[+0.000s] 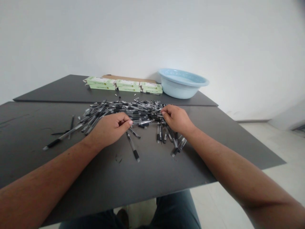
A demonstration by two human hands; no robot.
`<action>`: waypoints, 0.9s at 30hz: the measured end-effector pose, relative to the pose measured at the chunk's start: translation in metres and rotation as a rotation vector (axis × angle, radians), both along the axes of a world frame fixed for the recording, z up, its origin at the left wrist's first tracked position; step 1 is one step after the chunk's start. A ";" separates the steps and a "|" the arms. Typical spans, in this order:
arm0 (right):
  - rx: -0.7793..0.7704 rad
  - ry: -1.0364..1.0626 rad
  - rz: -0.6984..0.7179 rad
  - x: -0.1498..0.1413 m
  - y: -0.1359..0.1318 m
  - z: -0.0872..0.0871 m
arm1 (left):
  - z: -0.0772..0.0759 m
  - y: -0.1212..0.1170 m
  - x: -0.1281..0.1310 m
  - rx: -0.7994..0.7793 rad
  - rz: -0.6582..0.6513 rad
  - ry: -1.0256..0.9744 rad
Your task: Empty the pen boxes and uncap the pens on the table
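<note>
A wide heap of clear pens with black grips (135, 111) lies across the middle of the dark table. My left hand (111, 127) is at the heap's front left, thumb and forefinger pinched on the end of a clear pen (144, 121) that points right. My right hand (177, 118) is over the heap's right end with its fingertips pinched together. A thin, shiny piece shows at those fingertips, but among the other pens I cannot make out what it is. One loose pen (132, 147) lies in front of the heap, between my forearms.
Light green boxes (102, 83) stand stacked in a row at the back, in front of a brown cardboard piece (128, 78). To their right is a pale blue basin (179, 89). Another pen (63, 137) lies left of the heap. A seam crosses the table (147, 187) behind the pens.
</note>
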State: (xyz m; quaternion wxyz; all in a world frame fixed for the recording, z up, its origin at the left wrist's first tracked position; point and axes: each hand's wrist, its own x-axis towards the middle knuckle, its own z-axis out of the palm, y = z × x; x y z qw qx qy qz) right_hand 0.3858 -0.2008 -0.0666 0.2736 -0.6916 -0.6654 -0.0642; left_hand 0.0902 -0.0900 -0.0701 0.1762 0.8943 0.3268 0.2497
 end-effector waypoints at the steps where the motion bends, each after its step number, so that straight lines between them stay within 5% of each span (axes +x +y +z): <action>1: 0.000 0.002 -0.001 -0.001 0.000 0.000 | 0.000 0.000 0.000 0.001 0.005 0.002; 27: 0.018 0.014 -0.045 0.013 0.005 -0.005 | -0.008 -0.001 0.003 -0.065 -0.055 -0.032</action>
